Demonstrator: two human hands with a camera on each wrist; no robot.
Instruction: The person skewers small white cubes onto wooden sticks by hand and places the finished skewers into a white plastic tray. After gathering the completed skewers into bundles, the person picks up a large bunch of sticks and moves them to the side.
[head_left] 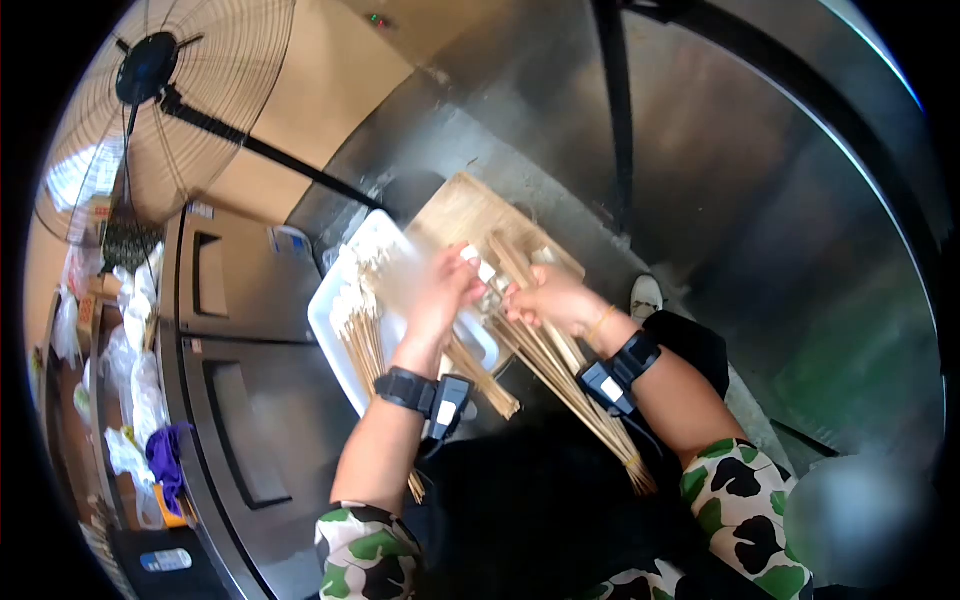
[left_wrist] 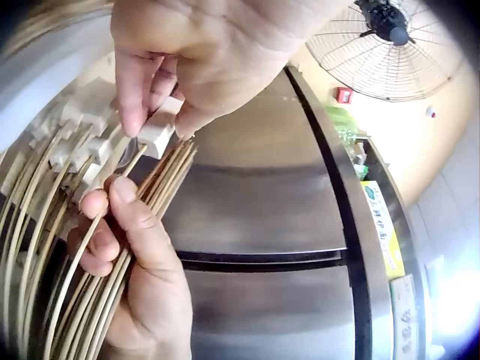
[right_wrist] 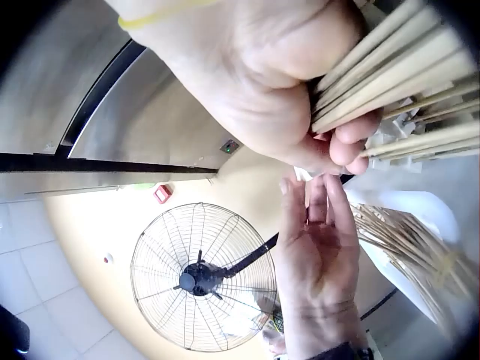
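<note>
My left hand pinches a small white block between thumb and fingertips. Just below it, my right hand grips a bundle of thin wooden skewers in its palm. Its thumb and forefinger hold a single skewer apart from the bundle, tip up at the white block. In the right wrist view, the bundle runs out of my right hand, across from the left hand. Behind the hands in the left wrist view, several skewers carry similar white blocks.
A white tray stands on the left, holding several skewers with white pieces. Beyond my hands lies a wooden board. A steel refrigerator and a large fan are at the left; a shoe shows on the right.
</note>
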